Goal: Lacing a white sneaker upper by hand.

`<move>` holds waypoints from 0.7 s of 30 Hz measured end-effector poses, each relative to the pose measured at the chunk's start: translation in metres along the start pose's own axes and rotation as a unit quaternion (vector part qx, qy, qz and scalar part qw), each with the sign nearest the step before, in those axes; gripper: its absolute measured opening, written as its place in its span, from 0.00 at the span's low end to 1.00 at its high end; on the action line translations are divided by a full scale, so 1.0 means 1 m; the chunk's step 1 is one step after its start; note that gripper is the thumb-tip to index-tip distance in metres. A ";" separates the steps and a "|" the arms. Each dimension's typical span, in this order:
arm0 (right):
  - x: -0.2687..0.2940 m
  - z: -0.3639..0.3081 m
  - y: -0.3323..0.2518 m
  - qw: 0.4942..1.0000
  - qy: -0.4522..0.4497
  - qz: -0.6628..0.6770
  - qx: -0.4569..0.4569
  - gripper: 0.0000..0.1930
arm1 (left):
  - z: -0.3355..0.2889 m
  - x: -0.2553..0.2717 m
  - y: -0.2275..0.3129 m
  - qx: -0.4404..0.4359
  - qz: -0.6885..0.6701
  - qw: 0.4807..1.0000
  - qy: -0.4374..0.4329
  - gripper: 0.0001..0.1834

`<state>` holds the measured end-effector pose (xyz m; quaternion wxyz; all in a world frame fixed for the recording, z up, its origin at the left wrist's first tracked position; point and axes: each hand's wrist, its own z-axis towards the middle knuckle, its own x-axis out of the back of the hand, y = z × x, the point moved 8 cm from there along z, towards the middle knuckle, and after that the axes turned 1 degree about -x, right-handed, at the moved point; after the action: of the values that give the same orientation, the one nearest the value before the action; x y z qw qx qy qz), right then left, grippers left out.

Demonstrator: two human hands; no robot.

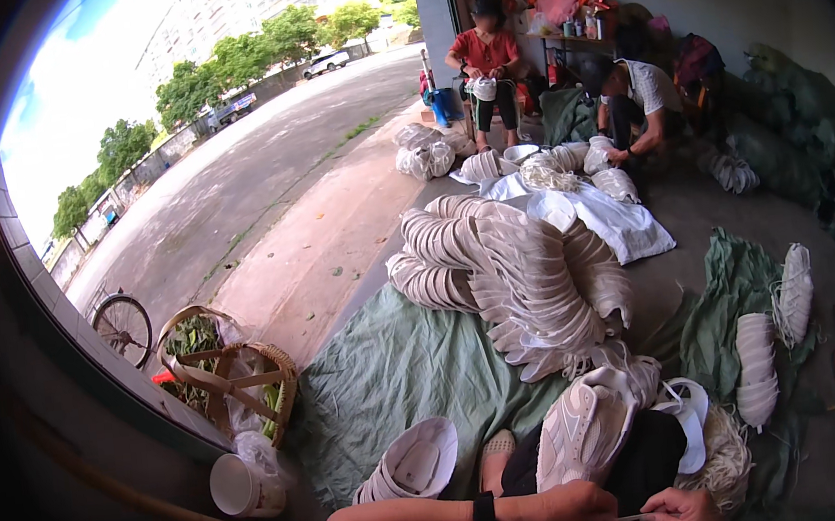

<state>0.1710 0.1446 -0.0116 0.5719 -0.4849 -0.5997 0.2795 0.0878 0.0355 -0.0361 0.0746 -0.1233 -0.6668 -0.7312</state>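
Note:
My left hand [574, 508] is closed at the lower edge, a dark band on its wrist. My right hand [685, 512] pinches beside it, and a thin pale shoelace [631, 518] runs between the two. Just beyond them a beige shoe upper [582, 427] rests on my lap, toe toward me, with rows of eyelets showing. A white curved piece [692, 425] lies right of my knee, above a tangle of pale laces [726, 460]. To the left, a few nested shoe uppers [412, 465] sit near my foot.
A large heap of stacked uppers [508, 262] stands ahead on green cloth [388, 374]. Wrapped bundles [756, 369] lie at right. A wicker basket [283, 374] and white bucket [233, 486] stand left. Two people work beyond, one in a red top [488, 50], one crouching [647, 88].

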 end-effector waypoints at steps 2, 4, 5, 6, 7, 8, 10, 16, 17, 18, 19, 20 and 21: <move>0.040 -0.003 0.028 0.995 0.052 -0.086 0.018 0.05 | -0.015 0.022 0.002 0.046 -0.042 0.998 -0.003 0.13; 0.093 -0.003 0.078 0.983 0.162 -0.078 -0.027 0.02 | -0.040 0.051 -0.008 0.147 -0.019 0.989 0.006 0.14; 0.123 -0.007 0.100 0.969 0.236 -0.066 -0.034 0.04 | -0.050 0.066 -0.017 0.174 0.024 0.984 0.018 0.14; 0.147 -0.013 0.127 0.958 0.250 -0.110 -0.086 0.02 | -0.060 0.077 -0.028 0.176 0.003 0.983 0.046 0.15; 0.165 -0.021 0.150 0.944 0.261 -0.150 -0.138 0.01 | -0.068 0.085 -0.037 0.179 -0.018 0.981 0.074 0.15; 0.172 -0.026 0.167 0.940 0.269 -0.148 -0.146 0.01 | -0.070 0.086 -0.040 0.177 -0.019 0.982 0.062 0.15; 0.153 -0.012 0.170 0.703 0.099 -0.686 -0.157 0.06 | -0.075 0.095 -0.041 0.187 0.027 0.976 0.108 0.13; 0.009 0.054 -0.008 0.965 0.112 0.205 0.122 0.18 | 0.005 0.055 0.008 0.092 0.194 0.964 0.156 0.11; -0.008 0.060 -0.017 0.946 0.065 0.293 0.118 0.18 | 0.012 0.051 0.010 0.087 0.194 0.964 0.162 0.11; -0.023 0.066 -0.016 0.969 -0.012 0.240 0.066 0.18 | 0.013 0.051 0.006 0.087 0.190 0.963 0.170 0.12; -0.035 0.068 -0.004 0.979 -0.083 0.188 0.006 0.18 | 0.014 0.049 0.004 0.085 0.183 0.964 0.172 0.12; -0.038 0.075 0.001 0.978 -0.091 0.166 0.085 0.17 | 0.009 0.049 0.002 0.111 0.188 0.961 0.171 0.11; -0.039 0.073 0.004 0.973 -0.099 0.138 0.159 0.16 | 0.001 0.052 0.004 0.136 0.190 0.957 0.172 0.10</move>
<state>0.0975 0.1264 -0.0453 0.5355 -0.4358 -0.5285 0.4940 0.0394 0.0391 -0.0181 0.3416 -0.1091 -0.7013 -0.6161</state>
